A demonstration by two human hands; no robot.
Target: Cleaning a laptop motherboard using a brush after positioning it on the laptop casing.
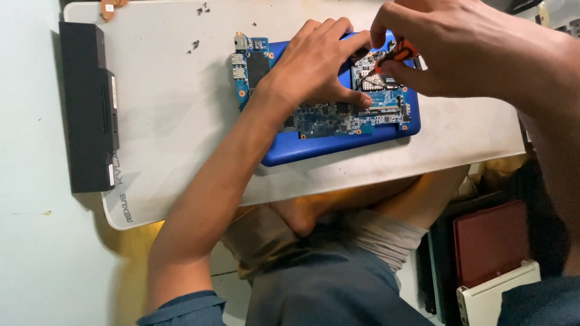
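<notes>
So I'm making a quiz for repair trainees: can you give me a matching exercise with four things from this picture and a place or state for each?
Things:
1. left hand
2. right hand
3. black battery pack
4. loose screws

Places or states:
A. at the mat's left edge
B. pressing flat on the circuit board
C. scattered near the mat's top edge
D. pinching an orange-handled tool

Pairs: 1-B, 2-D, 3-A, 4-C

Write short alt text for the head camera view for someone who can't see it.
Seen from above, a person's left hand presses on a blue circuit board lying in a blue laptop shell, while the right hand holds an orange-handled tool over it. A black battery pack lies on the white mat.
</notes>
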